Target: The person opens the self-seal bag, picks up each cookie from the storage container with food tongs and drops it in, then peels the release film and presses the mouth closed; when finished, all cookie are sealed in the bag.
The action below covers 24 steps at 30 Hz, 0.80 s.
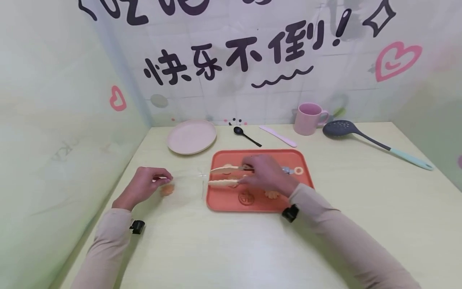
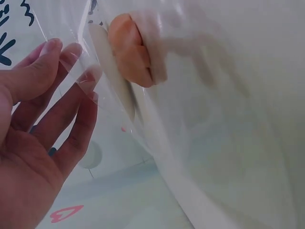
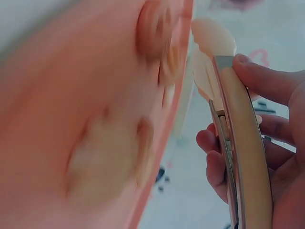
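Tabletop: right hand (image 1: 265, 175) grips tongs (image 1: 225, 176).

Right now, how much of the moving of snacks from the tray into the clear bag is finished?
One orange piece already lies inside the clear bag, which the left hand holds. The right hand grips the tongs above the tray. At least two pieces remain there.

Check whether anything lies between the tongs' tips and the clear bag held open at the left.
Nothing visible does. Bare table separates the tongs in the right hand from the clear bag in the left hand.
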{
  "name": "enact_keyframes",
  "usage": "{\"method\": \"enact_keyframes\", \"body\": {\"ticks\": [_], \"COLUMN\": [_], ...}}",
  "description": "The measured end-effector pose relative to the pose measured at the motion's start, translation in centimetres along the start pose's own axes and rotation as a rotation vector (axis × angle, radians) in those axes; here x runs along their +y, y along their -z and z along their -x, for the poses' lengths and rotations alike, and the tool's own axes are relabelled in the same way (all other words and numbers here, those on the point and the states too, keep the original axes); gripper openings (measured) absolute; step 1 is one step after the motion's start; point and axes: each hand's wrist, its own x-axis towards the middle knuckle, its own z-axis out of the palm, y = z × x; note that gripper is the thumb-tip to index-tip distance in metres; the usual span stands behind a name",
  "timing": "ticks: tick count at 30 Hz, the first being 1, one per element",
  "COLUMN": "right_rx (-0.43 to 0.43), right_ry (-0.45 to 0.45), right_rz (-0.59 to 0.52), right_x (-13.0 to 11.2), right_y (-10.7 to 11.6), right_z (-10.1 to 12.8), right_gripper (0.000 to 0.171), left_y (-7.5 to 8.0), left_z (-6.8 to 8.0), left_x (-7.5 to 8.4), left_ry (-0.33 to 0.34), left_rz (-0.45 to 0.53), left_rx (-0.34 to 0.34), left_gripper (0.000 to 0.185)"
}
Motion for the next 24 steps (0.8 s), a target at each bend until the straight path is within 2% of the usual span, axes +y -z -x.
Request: {"method": "enact_keyframes", "body": {"ticks": [5, 9, 18, 24], "right_rx": [0.013, 0.008, -0.033, -0.037], "right_ry": [-0.012, -0.012, -0.007, 0.012], "right_rz": [0.035, 0.066, 0.101, 0.087], "right_x": [1.8, 2.5, 3.2, 3.2], "right_y": [2.4, 3.4, 3.2, 3.2], "right_z": [2.1, 3.1, 3.0, 2.7], "right_gripper": [0.039, 0.040, 0.041, 0.034], "left_y": [0.3, 0.3, 0.5, 0.7], "left_z": [0.3, 0.2, 0.2, 0.3], "left_x": [-0.5, -0.7, -0.2, 0.1], "left_ry": [-0.008, -0.002, 0.033, 0.027], "left_rz": [-0.022, -0.008, 0.020, 0.004], "left_rx": [0.009, -0.005, -0.037, 0.001], "left_gripper": [0.013, 0.013, 0.014, 0.014]}}
